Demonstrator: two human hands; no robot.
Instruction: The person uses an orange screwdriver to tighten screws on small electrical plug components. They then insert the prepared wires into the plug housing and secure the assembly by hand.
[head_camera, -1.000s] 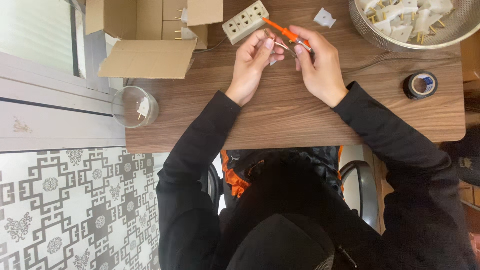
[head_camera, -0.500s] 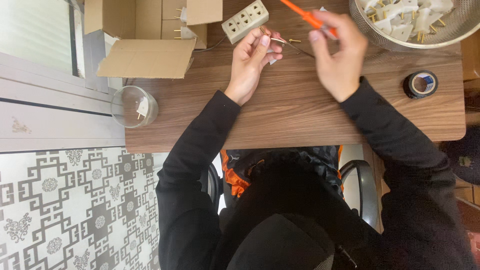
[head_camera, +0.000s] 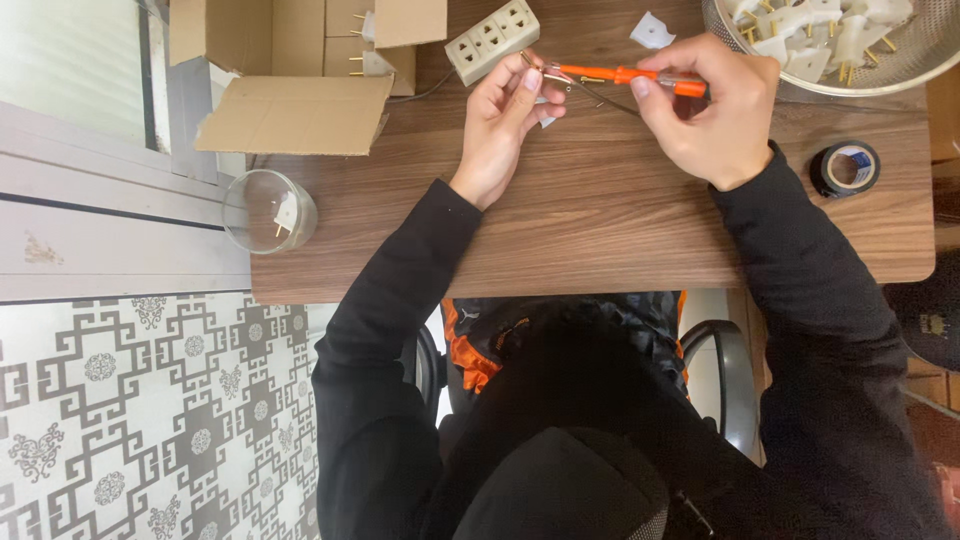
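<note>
In the head view, near the top centre, your right hand (head_camera: 715, 115) grips an orange screwdriver (head_camera: 625, 76), tip meeting a small part, perhaps a plug, pinched in your left hand (head_camera: 500, 125). A white power strip (head_camera: 492, 40) lies just above it.

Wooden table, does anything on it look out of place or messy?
One small thing: a white plug part lies alone on the table, apart from the metal bowl holding similar pieces. Otherwise nothing looks spilled or damaged.
</note>
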